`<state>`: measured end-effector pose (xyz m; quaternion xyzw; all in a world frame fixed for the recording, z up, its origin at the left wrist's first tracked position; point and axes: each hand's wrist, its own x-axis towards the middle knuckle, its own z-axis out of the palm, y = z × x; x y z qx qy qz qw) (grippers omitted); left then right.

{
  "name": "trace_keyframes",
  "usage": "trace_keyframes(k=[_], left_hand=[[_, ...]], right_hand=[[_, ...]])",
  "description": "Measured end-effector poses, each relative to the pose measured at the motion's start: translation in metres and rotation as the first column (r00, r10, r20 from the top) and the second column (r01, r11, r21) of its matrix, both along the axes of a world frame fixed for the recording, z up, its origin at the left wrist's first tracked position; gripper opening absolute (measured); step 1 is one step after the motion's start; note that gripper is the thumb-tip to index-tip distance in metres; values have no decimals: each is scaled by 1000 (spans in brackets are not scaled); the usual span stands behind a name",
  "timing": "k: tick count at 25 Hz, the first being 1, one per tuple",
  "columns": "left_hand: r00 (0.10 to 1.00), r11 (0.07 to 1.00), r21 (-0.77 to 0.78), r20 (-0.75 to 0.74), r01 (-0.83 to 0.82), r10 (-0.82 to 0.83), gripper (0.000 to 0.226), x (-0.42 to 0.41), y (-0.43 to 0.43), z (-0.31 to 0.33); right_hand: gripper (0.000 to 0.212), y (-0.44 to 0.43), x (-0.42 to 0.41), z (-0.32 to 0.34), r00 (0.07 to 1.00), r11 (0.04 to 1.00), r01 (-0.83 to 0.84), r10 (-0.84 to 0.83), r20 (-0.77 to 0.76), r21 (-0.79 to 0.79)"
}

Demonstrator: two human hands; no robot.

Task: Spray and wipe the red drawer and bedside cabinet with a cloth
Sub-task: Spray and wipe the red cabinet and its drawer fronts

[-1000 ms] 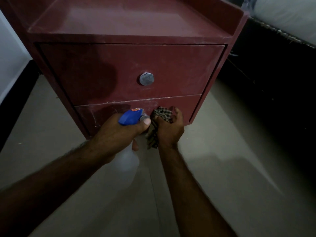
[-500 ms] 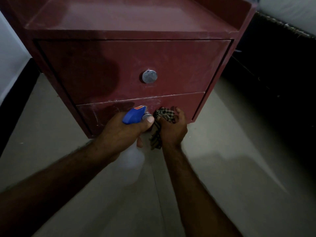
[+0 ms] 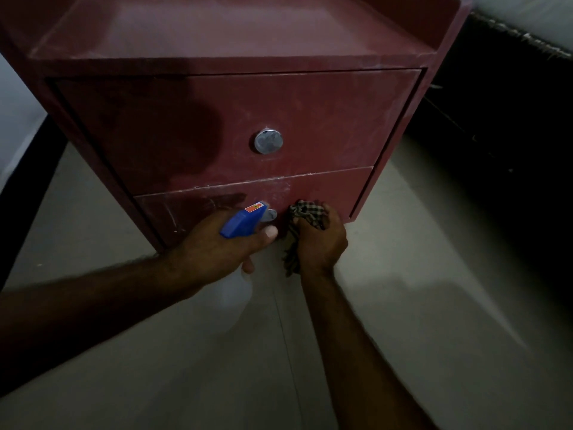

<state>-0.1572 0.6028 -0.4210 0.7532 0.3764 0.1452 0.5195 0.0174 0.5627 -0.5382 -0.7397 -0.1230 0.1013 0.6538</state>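
Wiping the lower drawer (image 3: 325,189), right hand (image 3: 321,240) bunches the cloth (image 3: 305,214); left hand (image 3: 223,246) grips the sprayer (image 3: 243,223). Firm, overlapping strokes suit.

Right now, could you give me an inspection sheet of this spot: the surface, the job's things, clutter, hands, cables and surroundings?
Surface: red bedside cabinet, top dusty and scuffed; both drawers shut.
Job's things: upper drawer has a dark patch on its left half; lower drawer streaked; spray bottle with blue head; checked cloth.
Clutter: nothing seen.
Hands: left hand grips the spray bottle, nozzle toward the lower drawer; right hand holds the cloth bunched against that drawer.
Cables: nothing seen.
Surroundings: pale tiled floor; dark bed frame to the right; white wall at left.
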Motion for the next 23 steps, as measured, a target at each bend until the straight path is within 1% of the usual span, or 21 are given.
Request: trace_keyframes(k=[2,3,5,8,11,13,15,17,19,21,23], left_hand=[[999,1000,12,-35,-13,14,37,-3,3,-2],[999,1000,21,-35,-12,13,40,-5,5,-2],[999,999,49,-42,18,-16,44,-10,7,-1],[997,996,72,-63,52,-48,46,-20,11,1],[997,996,76,-58,49,-45,47,-27,12,-2],[997,996,81,-69,44,-38,45,-31,12,-5],[996,996,71,-86,45,-38,45,-34,13,-9],[993,998,47,-114,39,-34,44,-35,13,-15],[987,999,33,-159,28,-23,45,-35,12,-23],[980,999,24,-197,39,-33,46,-35,11,-30],[975,999,14,-217,46,-42,47,-37,10,-34]], right_hand=[[54,-1,7,-1,996,997,78,-78,-35,4],[52,0,7,-2,995,996,92,-91,-37,7],[47,2,-2,-6,998,998,64,-64,-15,-2],[50,1,-4,-11,1000,999,23,-24,-17,-29],[56,-5,16,-8,989,991,131,-133,-68,-40],[55,-6,24,-6,982,985,171,-173,-76,-33],[53,-2,16,-8,986,989,150,-151,-70,-19],[50,0,6,-12,996,997,75,-76,-54,-14],[52,-2,8,-16,996,999,35,-37,-76,-27],[57,-5,18,-18,992,997,61,-65,-105,-42],[56,-6,26,-19,989,994,96,-102,-111,-58]])
